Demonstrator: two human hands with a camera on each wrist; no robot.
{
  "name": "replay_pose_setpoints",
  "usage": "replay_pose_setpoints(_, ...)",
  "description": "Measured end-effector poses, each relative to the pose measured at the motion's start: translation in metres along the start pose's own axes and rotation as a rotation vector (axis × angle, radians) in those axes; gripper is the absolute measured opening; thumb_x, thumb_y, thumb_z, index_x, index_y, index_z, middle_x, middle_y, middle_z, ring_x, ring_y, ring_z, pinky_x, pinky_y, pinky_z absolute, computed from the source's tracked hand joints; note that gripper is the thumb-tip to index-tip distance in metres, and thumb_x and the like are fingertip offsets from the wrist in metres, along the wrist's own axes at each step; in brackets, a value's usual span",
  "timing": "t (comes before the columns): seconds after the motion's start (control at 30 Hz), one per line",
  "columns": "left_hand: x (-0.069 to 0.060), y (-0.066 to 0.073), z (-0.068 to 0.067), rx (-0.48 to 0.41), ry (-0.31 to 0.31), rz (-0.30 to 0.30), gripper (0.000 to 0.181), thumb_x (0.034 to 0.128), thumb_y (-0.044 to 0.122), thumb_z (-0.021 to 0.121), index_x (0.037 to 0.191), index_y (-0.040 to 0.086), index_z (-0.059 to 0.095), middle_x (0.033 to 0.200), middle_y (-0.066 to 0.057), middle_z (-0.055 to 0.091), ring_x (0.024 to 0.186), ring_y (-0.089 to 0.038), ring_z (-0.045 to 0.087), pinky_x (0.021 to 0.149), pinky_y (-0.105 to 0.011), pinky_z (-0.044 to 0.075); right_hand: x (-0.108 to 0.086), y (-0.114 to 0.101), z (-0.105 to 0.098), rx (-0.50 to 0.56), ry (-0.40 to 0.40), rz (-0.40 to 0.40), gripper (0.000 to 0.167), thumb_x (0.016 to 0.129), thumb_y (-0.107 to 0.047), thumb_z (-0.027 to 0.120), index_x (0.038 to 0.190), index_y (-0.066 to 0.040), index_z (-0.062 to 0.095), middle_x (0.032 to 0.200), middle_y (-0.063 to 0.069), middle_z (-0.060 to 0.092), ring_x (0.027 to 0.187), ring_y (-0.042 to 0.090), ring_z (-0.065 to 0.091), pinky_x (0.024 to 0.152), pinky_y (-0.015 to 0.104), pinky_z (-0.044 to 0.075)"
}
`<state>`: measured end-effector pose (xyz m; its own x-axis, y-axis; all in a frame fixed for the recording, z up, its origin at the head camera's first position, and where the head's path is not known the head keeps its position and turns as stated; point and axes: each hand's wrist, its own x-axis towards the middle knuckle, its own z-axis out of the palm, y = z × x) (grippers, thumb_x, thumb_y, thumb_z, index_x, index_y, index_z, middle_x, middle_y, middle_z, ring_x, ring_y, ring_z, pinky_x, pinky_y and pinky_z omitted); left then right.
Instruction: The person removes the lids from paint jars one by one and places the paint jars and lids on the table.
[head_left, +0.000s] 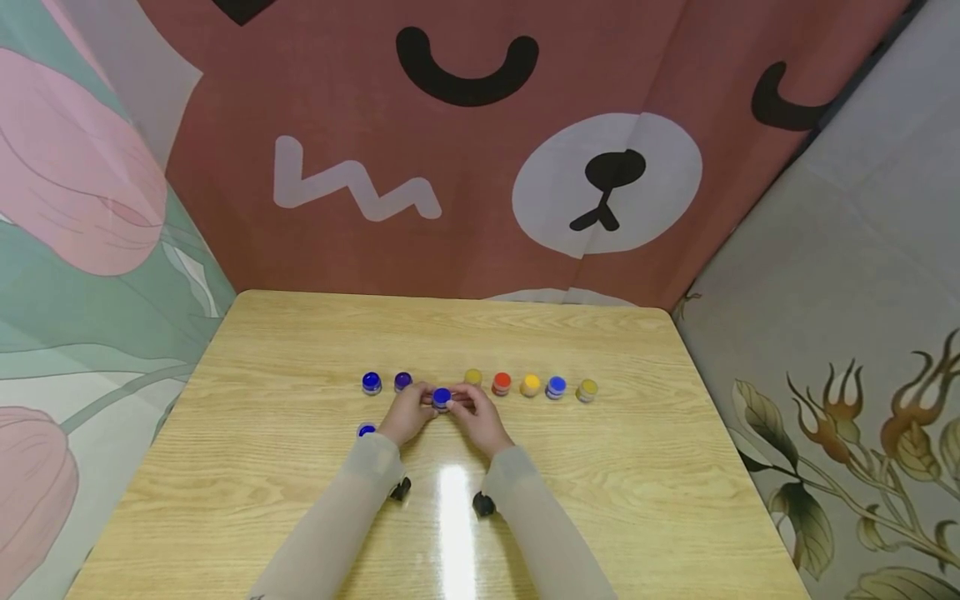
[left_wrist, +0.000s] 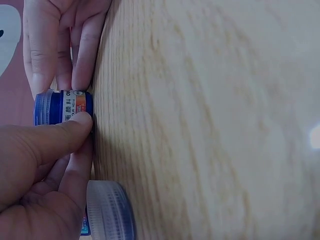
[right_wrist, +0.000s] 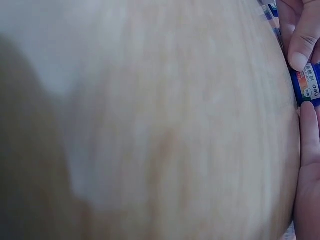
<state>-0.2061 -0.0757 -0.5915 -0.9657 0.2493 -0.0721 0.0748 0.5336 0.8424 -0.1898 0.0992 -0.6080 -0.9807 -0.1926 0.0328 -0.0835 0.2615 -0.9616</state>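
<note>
My left hand [head_left: 407,413], right hand [head_left: 483,422] pinch blue jar [head_left: 442,397] from opposite sides — likely for steadiness; red jar [head_left: 502,383] stands nearer table's [head_left: 637,475] right edge.

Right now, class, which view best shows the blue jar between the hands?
Left wrist: the blue jar looks large, its lid and some label text visible. Head shows it small, mostly lid; right wrist shows label text but crops the jar.

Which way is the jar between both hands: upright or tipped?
Upright: in the head view, the blue jar shows its lid on top.
</note>
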Motion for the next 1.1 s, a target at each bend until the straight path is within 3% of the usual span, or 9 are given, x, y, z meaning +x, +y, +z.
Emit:
replay_pose_setpoints(0.23,0.000,-0.001,0.001,-0.007,0.008,0.011,0.037,0.0869,-0.012,0.071,0.123,-0.013,0.061,0.114,-0.022,0.068,0.108,-0.036,0.066,0.096,-0.044,0.055,0.001,0.006,-0.001,0.021,-0.014,-0.015,0.031,0.101,-0.014,0.064,0.130,-0.006,0.066,0.123,0.013,0.061,0.110,0.023,0.059,0.096,0.032,0.050)
replay_pose_setpoints(0.4,-0.001,0.001,-0.001,-0.002,0.003,-0.005,0.039,0.0876,-0.010,0.071,0.125,-0.012,0.061,0.116,-0.022,0.068,0.110,-0.035,0.066,0.097,-0.045,0.054,0.000,0.003,-0.001,-0.027,-0.009,-0.030,0.033,0.102,-0.015,0.061,0.133,-0.005,0.065,0.122,0.013,0.062,0.108,0.021,0.058,0.094,0.029,0.049)
replay_pose_setpoints(0.63,-0.002,0.002,0.000,0.001,0.000,-0.004,0.038,0.0879,-0.010,0.071,0.125,-0.012,0.061,0.115,-0.022,0.068,0.110,-0.036,0.065,0.098,-0.045,0.054,0.000,0.002,0.001,0.044,0.001,0.047,0.034,0.101,-0.016,0.065,0.132,-0.004,0.060,0.121,0.012,0.063,0.106,0.020,0.059,0.094,0.031,0.050)
replay_pose_setpoints(0.8,-0.001,0.000,0.001,0.007,0.003,0.000,0.037,0.0880,-0.010,0.071,0.124,-0.011,0.062,0.114,-0.020,0.068,0.109,-0.035,0.066,0.097,-0.045,0.054,0.000,0.001,0.002,0.037,0.006,0.042,0.028,0.100,-0.015,0.066,0.126,-0.005,0.064,0.120,0.013,0.064,0.105,0.021,0.060,0.093,0.032,0.050)
replay_pose_setpoints(0.97,0.000,0.000,0.001,0.013,0.000,-0.011,0.037,0.0887,-0.009,0.071,0.125,-0.010,0.062,0.115,-0.019,0.068,0.109,-0.034,0.065,0.098,-0.046,0.054,-0.006,-0.016,-0.002,0.013,0.004,-0.014,0.028,0.101,-0.007,0.062,0.127,0.003,0.065,0.119,0.018,0.062,0.104,0.024,0.060,0.091,0.031,0.050)
replay_pose_setpoints(1.1,-0.001,0.001,0.000,0.007,-0.003,-0.013,0.037,0.0889,-0.009,0.070,0.125,-0.010,0.062,0.115,-0.020,0.068,0.109,-0.035,0.065,0.098,-0.046,0.053,-0.011,-0.033,-0.006,0.035,-0.012,-0.007,0.032,0.099,-0.004,0.063,0.129,0.008,0.062,0.118,0.021,0.062,0.103,0.024,0.060,0.087,0.024,0.050)
